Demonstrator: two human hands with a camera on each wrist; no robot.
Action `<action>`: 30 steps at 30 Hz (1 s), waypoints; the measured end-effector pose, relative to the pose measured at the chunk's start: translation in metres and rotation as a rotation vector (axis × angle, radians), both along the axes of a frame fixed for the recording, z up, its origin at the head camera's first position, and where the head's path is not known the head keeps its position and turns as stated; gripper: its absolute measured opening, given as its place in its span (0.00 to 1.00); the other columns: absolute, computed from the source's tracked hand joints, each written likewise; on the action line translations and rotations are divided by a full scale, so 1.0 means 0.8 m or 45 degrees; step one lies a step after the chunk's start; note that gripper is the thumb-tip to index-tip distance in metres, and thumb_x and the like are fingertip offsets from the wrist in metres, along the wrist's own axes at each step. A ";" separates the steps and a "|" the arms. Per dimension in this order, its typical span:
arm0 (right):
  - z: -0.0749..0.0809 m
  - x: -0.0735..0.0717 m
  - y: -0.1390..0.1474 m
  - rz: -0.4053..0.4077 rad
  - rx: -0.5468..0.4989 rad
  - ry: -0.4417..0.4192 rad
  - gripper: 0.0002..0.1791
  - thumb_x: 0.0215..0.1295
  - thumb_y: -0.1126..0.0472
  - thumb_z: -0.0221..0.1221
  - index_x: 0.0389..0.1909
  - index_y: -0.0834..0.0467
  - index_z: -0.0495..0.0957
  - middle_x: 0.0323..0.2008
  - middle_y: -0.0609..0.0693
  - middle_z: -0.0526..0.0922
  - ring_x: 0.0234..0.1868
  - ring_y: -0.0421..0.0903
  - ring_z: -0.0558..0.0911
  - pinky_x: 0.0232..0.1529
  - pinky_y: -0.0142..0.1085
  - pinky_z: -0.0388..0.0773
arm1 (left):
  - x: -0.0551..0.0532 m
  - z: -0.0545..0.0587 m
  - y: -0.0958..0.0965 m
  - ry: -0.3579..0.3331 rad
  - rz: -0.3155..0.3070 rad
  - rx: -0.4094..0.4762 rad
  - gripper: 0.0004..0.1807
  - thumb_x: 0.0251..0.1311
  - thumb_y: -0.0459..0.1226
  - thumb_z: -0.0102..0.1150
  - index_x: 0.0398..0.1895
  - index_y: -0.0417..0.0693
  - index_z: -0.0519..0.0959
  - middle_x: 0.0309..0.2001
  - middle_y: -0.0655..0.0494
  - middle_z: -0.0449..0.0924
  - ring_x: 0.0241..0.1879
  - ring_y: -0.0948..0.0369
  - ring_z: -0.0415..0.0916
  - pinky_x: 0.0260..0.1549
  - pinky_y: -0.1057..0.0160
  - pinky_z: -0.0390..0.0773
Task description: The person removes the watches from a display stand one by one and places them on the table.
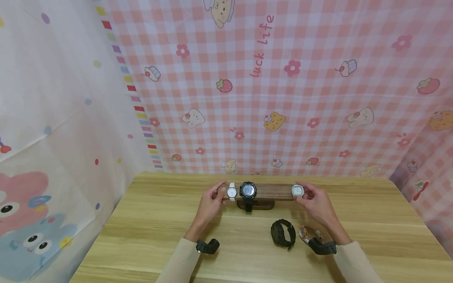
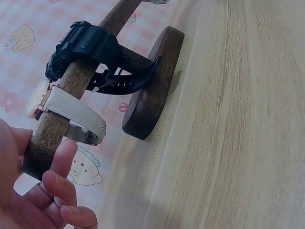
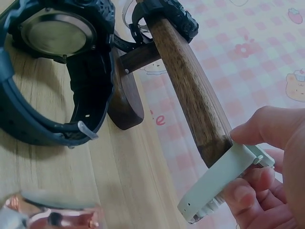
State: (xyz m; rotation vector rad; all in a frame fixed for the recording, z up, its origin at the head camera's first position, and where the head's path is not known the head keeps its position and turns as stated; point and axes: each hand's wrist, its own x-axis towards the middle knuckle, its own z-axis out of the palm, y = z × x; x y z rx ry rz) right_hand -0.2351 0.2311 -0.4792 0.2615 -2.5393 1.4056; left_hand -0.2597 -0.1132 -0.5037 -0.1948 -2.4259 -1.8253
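Note:
A dark wooden watch stand [image 1: 274, 192] has a horizontal bar on a short post and base. My left hand [image 1: 209, 202] pinches the bar's left end between thumb and fingers. Beside it, a watch with a white strap [image 2: 71, 107] loops around the bar. Further along hangs a bulky black watch [image 1: 248, 190], its strap end dangling near the base. With my right hand [image 1: 320, 204] I hold a pale green watch [image 3: 217, 179] against the bar's right end. Whether its band encircles the bar I cannot tell.
A second black watch [image 1: 283, 233] lies on the wooden table [image 1: 141, 236] in front of the stand. To its right is a rose-gold watch [image 1: 311, 232], close under my right forearm. Black camera straps circle both wrists. A pink checked cloth [image 1: 247, 98] hangs behind the table.

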 end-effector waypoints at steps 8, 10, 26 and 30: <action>0.007 0.006 0.008 -0.003 0.038 -0.021 0.27 0.58 0.71 0.67 0.60 0.69 0.75 0.26 0.53 0.78 0.22 0.36 0.71 0.19 0.28 0.67 | 0.000 0.000 0.001 -0.015 -0.005 0.002 0.18 0.72 0.41 0.54 0.64 0.58 0.77 0.26 0.37 0.80 0.30 0.43 0.81 0.14 0.71 0.61; 0.011 0.008 0.009 -0.003 0.041 -0.009 0.28 0.58 0.70 0.67 0.60 0.68 0.74 0.25 0.52 0.77 0.22 0.36 0.70 0.19 0.28 0.67 | -0.001 0.000 0.001 -0.015 -0.004 0.002 0.19 0.72 0.41 0.54 0.64 0.57 0.77 0.25 0.37 0.79 0.30 0.43 0.82 0.14 0.71 0.61; 0.044 0.028 -0.006 0.035 0.109 0.103 0.26 0.58 0.67 0.69 0.59 0.66 0.77 0.21 0.47 0.72 0.21 0.36 0.67 0.17 0.29 0.64 | 0.001 0.003 0.000 -0.012 -0.001 -0.003 0.19 0.72 0.40 0.54 0.64 0.57 0.77 0.25 0.38 0.80 0.30 0.41 0.82 0.13 0.72 0.59; 0.052 0.035 -0.014 0.075 0.115 0.120 0.26 0.58 0.66 0.70 0.58 0.66 0.78 0.21 0.47 0.71 0.21 0.35 0.67 0.18 0.29 0.64 | 0.001 0.003 -0.001 -0.018 -0.006 0.006 0.19 0.72 0.40 0.54 0.64 0.58 0.77 0.26 0.37 0.80 0.30 0.41 0.81 0.13 0.72 0.59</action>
